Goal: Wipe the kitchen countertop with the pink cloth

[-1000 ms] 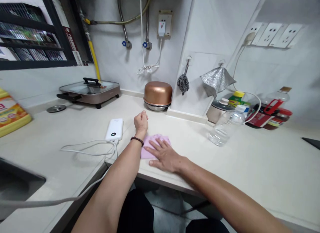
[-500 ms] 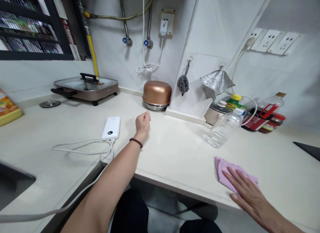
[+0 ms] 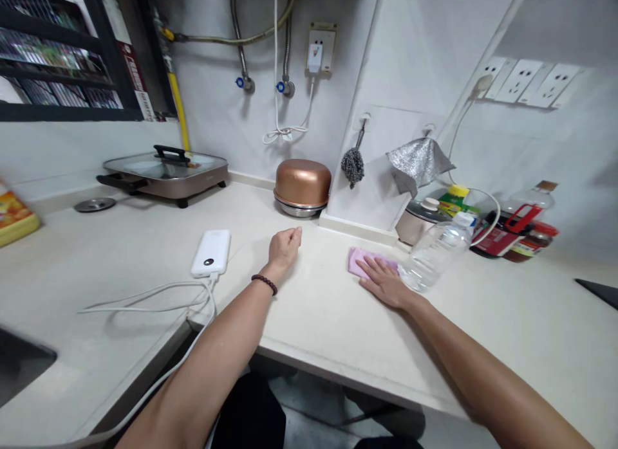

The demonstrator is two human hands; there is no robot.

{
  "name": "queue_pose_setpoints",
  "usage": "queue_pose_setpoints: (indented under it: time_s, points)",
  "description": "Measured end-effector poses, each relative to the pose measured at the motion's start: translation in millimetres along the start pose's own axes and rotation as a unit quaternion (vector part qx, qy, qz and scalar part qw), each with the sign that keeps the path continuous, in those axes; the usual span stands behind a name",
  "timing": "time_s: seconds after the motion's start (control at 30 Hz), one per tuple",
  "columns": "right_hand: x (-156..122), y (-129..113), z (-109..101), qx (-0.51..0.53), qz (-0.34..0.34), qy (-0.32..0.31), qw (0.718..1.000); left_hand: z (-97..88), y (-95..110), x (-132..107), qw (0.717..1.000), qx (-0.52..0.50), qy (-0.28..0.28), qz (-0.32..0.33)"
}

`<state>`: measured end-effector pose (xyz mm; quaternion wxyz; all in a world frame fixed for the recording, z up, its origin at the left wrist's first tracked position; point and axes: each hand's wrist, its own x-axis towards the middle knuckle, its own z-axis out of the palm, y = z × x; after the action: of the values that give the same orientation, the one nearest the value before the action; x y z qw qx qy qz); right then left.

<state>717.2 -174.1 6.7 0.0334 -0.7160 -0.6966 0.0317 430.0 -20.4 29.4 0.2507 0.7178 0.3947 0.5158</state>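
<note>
A folded pink cloth (image 3: 355, 258) lies on the pale countertop (image 3: 313, 317), right of centre. My right hand (image 3: 383, 283) rests flat on it, fingers stretched out and somewhat spread. Close by that hand's right side is a clear plastic bottle (image 3: 437, 256) with a white cap, and the cloth reaches almost to its base. My left hand (image 3: 284, 251), above a dark beaded bracelet (image 3: 265, 282), is closed in a fist on the counter. Nothing shows in its fingers. Just behind the fist sits a copper-coloured round pan (image 3: 303, 182), upside down on a metal one.
At left lies a white power bank (image 3: 212, 251) with a looped white cable (image 3: 145, 307). Behind it stands a lidded electric pan (image 3: 168, 179). A sink (image 3: 22, 359) edges in at lower left. Jars (image 3: 531, 240) and a lidded pot (image 3: 419, 220) stand at back right.
My right hand has slid the pink cloth left and away from me, to beside the bottle. My left fist has shifted slightly to the right and nearer.
</note>
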Motion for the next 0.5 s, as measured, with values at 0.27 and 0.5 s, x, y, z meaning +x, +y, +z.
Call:
queue_pose_setpoints:
  time_s: [0.27,0.5]
  points:
    - [86.6,-5.6,-1.2,-0.026,0.071,0.006,0.997,1.7,-7.3,5.1,1.000,0.030,-0.007,-0.005]
    - [42.3,-36.9,0.4,-0.005,0.001,0.008,1.000,0.3,-8.6,4.1,0.999,0.041,-0.008,-0.013]
